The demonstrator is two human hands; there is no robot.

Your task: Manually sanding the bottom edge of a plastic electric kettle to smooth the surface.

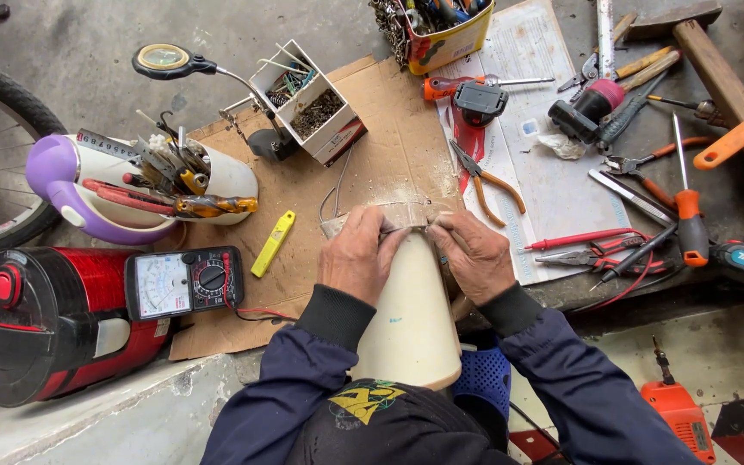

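Both hands gripping far end of cream kettle body [408,319]: left hand [356,256], right hand [473,254] closed on rim, long axis pointing away from person, over cardboard [372,164].

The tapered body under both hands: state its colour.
Cream, off-white; the tapered body shows best in the head view, gripped near its top by the left hand and right hand.

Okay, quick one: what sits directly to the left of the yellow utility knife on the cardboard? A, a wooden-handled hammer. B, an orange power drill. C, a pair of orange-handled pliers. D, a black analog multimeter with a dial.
D: the black analog multimeter with a dial lies just left of the yellow utility knife, resting against the red appliance body.
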